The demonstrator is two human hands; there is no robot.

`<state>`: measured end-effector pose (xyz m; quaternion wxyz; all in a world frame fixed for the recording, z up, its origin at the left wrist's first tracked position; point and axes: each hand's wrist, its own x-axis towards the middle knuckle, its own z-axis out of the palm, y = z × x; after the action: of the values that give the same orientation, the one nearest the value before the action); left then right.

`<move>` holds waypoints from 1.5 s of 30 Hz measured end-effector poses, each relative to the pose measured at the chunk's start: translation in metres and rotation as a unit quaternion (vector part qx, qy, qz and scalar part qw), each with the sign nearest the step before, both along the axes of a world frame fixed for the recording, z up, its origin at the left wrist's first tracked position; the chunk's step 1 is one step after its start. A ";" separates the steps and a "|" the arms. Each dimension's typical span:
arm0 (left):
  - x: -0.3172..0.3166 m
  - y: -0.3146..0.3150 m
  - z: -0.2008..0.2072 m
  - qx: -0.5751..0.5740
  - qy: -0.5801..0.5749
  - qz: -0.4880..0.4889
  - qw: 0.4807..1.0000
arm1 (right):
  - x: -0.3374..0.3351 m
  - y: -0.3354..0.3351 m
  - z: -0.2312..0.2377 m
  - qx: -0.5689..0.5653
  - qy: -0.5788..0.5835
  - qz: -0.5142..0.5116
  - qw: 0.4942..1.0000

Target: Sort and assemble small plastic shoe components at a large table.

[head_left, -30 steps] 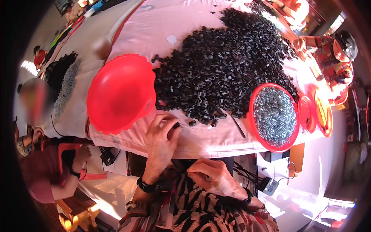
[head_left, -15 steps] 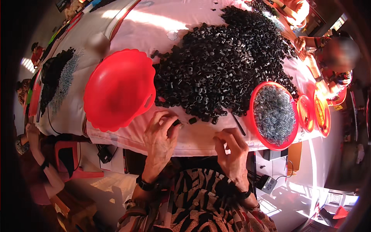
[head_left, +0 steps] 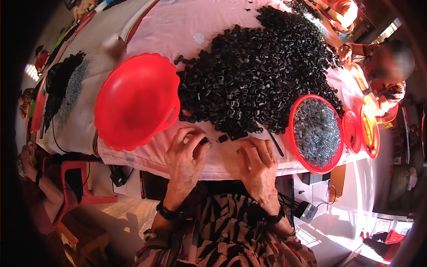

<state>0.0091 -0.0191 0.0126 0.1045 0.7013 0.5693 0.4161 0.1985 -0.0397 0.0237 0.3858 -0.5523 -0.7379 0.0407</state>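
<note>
At the lower centre of the frame, I register the left hand (head_left: 183, 153) with thumb and fingers pinched on a small black part (head_left: 203, 140); the right hand (head_left: 259, 167) beside it has curled fingers, contents indeterminable. Beyond both, I locate a heap of short black tubular pieces (head_left: 249, 75), centre to upper right. A scalloped red plastic bowl (head_left: 133, 100) occupies centre left; a round red tray (head_left: 291, 127) of small silver metal pieces (head_left: 316, 131), centre right.
</note>
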 end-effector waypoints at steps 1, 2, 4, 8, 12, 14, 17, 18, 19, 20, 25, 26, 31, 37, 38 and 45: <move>-0.001 -0.001 0.001 0.004 0.004 0.002 1.000 | 0.001 -0.003 0.000 -0.001 0.001 0.003 1.000; -0.001 -0.001 0.000 0.003 0.003 0.002 1.000 | 0.003 -0.007 -0.002 0.001 0.009 0.003 1.000; -0.001 -0.001 0.000 0.009 0.003 0.004 1.000 | 0.007 -0.010 -0.003 0.002 0.018 0.005 1.000; 0.001 0.001 -0.002 0.003 -0.001 0.000 1.000 | 0.011 -0.006 -0.004 0.008 0.011 -0.022 1.000; -0.001 0.001 -0.001 0.008 0.004 0.006 1.000 | 0.004 0.008 0.001 0.005 -0.001 -0.061 0.998; 0.000 -0.001 0.000 -0.015 0.008 0.012 1.000 | 0.002 0.014 -0.002 0.015 -0.007 -0.053 0.998; 0.002 0.000 0.003 -0.019 -0.006 0.010 1.000 | -0.006 0.019 -0.007 0.026 -0.013 -0.049 0.998; 0.003 0.000 0.003 -0.014 -0.007 0.012 1.000 | -0.009 0.020 -0.006 0.023 -0.008 -0.043 0.999; 0.003 0.000 0.001 -0.013 -0.004 0.015 1.000 | -0.012 0.020 -0.006 0.020 -0.004 -0.038 0.999; 0.001 -0.001 -0.001 -0.002 0.002 0.012 1.000 | -0.014 0.020 -0.006 0.021 0.001 -0.032 0.999; 0.000 -0.002 -0.004 -0.003 0.000 0.000 1.000 | -0.012 0.016 -0.009 0.007 0.038 -0.010 0.999; 0.002 -0.003 -0.003 -0.008 -0.006 0.000 1.000 | -0.009 0.013 -0.008 -0.005 0.056 -0.014 0.998; 0.000 -0.006 -0.003 -0.011 -0.011 0.002 1.000 | 0.009 0.004 0.000 0.000 0.064 -0.039 0.997; 0.001 -0.003 -0.003 -0.014 -0.013 -0.005 1.000 | 0.016 -0.007 -0.008 -0.036 0.066 -0.054 0.996; 0.001 -0.003 -0.002 -0.010 -0.012 -0.005 1.000 | 0.015 -0.007 -0.010 -0.029 0.054 -0.056 0.997; 0.002 -0.002 -0.006 -0.011 -0.022 -0.010 1.000 | 0.008 0.006 -0.004 -0.012 0.006 -0.066 0.998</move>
<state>0.0113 -0.0209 0.0068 0.1292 0.6966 0.5641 0.4242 0.2065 -0.0340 0.0192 0.3853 -0.6045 -0.6967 0.0271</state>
